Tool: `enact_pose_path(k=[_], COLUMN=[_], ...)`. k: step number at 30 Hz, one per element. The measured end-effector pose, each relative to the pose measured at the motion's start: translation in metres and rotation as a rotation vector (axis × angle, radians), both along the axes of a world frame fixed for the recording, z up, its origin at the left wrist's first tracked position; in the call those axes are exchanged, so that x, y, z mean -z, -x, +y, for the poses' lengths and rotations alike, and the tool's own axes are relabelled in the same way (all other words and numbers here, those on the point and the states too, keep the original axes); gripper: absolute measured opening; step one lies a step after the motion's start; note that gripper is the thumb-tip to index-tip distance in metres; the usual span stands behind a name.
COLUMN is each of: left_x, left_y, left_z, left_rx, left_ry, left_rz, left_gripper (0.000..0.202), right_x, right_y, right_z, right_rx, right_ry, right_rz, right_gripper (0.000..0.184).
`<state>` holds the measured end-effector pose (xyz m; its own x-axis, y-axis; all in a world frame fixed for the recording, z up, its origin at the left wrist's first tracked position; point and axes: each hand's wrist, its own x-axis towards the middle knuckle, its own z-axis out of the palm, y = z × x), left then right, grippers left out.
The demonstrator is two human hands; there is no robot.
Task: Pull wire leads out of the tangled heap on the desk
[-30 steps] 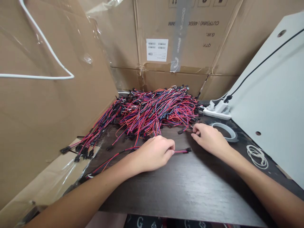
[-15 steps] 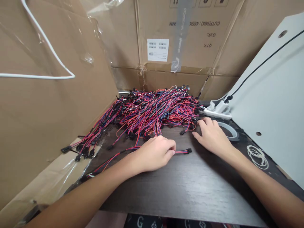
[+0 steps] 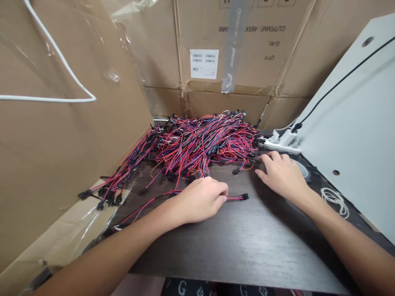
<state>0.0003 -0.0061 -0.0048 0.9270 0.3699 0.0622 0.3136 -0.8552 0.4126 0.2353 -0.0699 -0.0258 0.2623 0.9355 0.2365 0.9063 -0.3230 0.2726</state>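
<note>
Fingers of the left hand are curled and pressed together, pinching a short red, blue and black wire lead against the dark wooden table. Just beyond the fingertips the lead's black connector lies flat on the table, pointing away from the hand, while the rest of the lead trails back under the palm and out along the forearm. Fingers of the right hand are held loosely spread and extended, palm down, with the tips laid at the near right edge of a large pile of wire leads; whether a lead is pinched there cannot be told. The pile is heaped ahead of both sets of fingers, and a fan of its leads is spread out to the far side of the left knuckles. Partly hidden under the right palm is a roll of tape. A white power strip is seen just past the right fingertips, and a coil of white cord lies beside the right wrist. Cardboard boxes are stacked behind the pile.
</note>
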Motion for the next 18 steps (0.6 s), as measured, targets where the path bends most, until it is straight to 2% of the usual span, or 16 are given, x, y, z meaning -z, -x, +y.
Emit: enact_pose_path(k=[9, 18], left_x=[-0.0011, 0.0], left_y=[0.0002, 0.0007], left_z=[-0.0008, -0.0041], left_rx=[0.018, 0.05], left_ry=[-0.02, -0.113], left_rz=[0.018, 0.1], left_gripper=[0.018, 0.016], right_x=[0.0025, 0.0007], right_y=[-0.0088, -0.0109], right_z=[0.0011, 0.0024], right_rx=[0.007, 0.037], right_ry=[-0.004, 0.008], right_rz=[-0.018, 0.029], right_gripper=[0.026, 0.022])
